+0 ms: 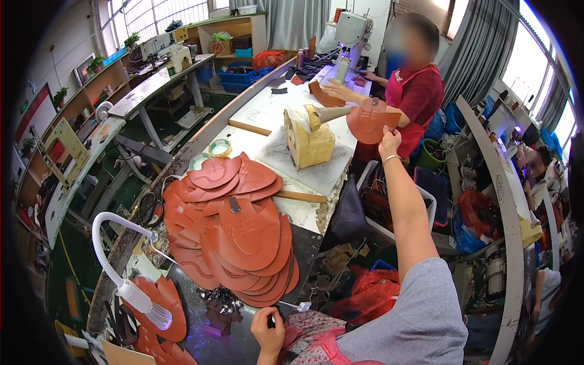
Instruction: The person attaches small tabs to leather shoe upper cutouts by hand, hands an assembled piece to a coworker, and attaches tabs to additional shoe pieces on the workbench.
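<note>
My right hand (389,143) reaches far forward, its fingers pinched on the lower edge of a reddish-brown leather piece (367,125) with a small dark tab at its top. That piece hangs beside the tip of a grey cone on a yellow block (311,146). My left hand (267,331) is low at the table's near edge, its fingers curled; a small dark spot shows at them, too small to name. Ahead of it lies a big overlapping pile of similar leather pieces (243,234), the top one with a dark tab. Small metallic bits and dark scraps (222,304) lie beside this hand.
A co-worker in a red apron (420,91) sits by a sewing machine (353,36), one hand (342,92) stretched over the table. A gooseneck lamp (137,298) stands over more leather pieces (164,304) at left. Right of the table are a white bin (398,225) and red bags (371,298).
</note>
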### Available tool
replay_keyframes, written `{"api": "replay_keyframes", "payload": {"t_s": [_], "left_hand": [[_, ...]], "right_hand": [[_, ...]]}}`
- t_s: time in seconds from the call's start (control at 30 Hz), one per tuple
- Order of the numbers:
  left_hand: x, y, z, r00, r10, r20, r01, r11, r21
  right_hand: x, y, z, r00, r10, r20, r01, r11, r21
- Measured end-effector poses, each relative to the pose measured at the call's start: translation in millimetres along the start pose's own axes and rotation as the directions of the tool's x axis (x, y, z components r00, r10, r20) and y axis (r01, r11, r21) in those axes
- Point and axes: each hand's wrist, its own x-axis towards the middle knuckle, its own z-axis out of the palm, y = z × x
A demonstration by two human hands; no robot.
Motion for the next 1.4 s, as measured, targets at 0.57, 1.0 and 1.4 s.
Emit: {"api": "replay_keyframes", "payload": {"t_s": [0.57, 1.0, 1.4], "left_hand": [[3, 9, -2, 1.0, -0.001, 0.003, 0.001, 0.999, 0.037], [3, 7, -5, 1.0, 0.007, 0.003, -0.007, 0.994, 0.105], [0, -5, 1, 0.999, 0.032, 0.03, -0.035, 0.994, 0.106]], "right_hand": [[31, -5, 34, 0.999, -0.032, 0.028, 0.031, 0.998, 0.046], [-23, 11, 71, 0.981, 0.17, 0.095, -0.153, 0.975, -0.161], [-133, 65, 45, 0.855, -0.076, 0.513, 0.444, 0.619, -0.648]]}}
